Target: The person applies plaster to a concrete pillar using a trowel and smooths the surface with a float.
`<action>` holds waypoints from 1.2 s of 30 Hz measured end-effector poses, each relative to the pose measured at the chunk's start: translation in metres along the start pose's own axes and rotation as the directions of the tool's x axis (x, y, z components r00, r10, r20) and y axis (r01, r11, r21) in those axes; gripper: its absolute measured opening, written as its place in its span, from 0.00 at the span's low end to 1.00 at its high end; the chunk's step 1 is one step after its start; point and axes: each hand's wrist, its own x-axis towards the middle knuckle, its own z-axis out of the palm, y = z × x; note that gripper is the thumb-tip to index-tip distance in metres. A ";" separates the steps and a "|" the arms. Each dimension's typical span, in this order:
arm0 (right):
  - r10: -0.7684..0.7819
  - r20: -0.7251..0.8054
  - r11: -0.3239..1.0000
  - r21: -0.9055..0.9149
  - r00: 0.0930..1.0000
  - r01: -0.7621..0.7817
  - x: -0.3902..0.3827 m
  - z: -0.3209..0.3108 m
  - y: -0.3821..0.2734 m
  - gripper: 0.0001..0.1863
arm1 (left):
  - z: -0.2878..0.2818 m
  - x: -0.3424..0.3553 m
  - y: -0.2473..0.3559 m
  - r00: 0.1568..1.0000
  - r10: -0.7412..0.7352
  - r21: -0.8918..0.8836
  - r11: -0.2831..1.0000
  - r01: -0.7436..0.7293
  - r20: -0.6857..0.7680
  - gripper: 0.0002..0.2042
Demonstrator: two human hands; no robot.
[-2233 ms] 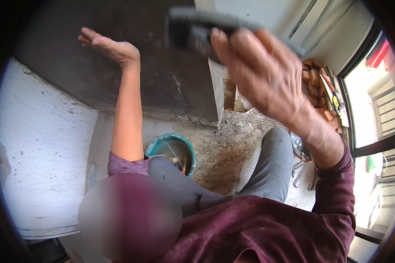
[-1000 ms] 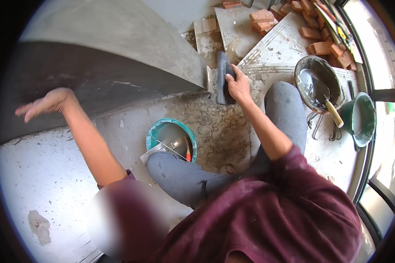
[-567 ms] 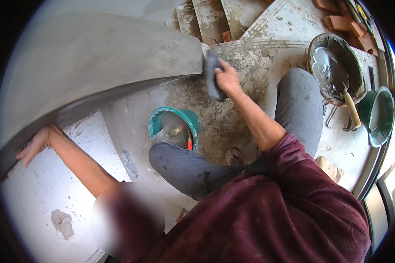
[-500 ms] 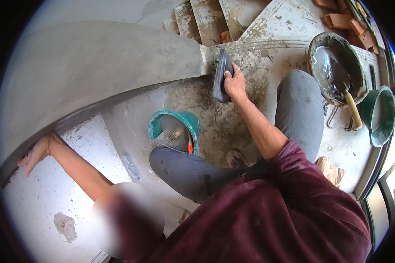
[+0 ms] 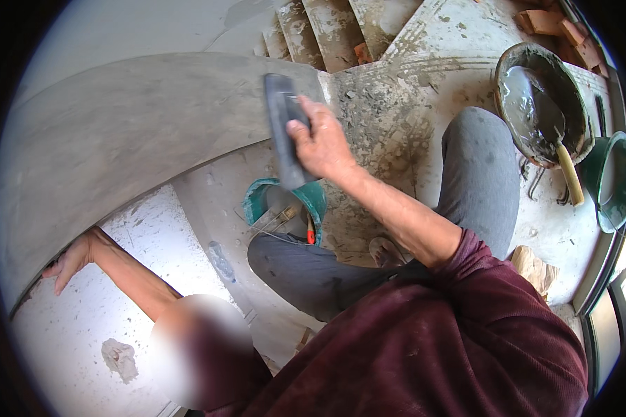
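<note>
- Right hand (image 5: 321, 142): clamped on dark float (image 5: 282, 132).
- Float's long axis: roughly 12 to 6 o'clock.
- Left hand (image 5: 75, 260), toward 9 o'clock: thumb and fingers apart.

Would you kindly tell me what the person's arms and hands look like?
The left hand and right hand wear no gloves, and neither wrist shows a watch. The right sleeve is maroon, ribbed and bunched near the elbow; the left sleeve, partly blurred, is also maroon.
</note>
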 end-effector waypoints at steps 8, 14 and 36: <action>-0.194 -0.078 0.981 -0.010 0.978 0.194 -0.007 -0.019 -0.021 0.27 | 0.002 -0.006 0.006 0.997 -0.017 -0.054 0.998 0.013 -0.081 0.49; -0.081 0.108 0.997 0.001 0.991 0.082 -0.024 -0.005 -0.005 0.26 | 0.013 -0.013 0.007 0.993 0.090 -0.020 0.996 -0.092 -0.077 0.45; 0.050 -0.028 0.994 -0.096 0.998 -0.052 0.045 -0.006 0.062 0.24 | 0.022 -0.011 0.013 0.984 -0.066 -0.089 0.995 0.052 -0.164 0.47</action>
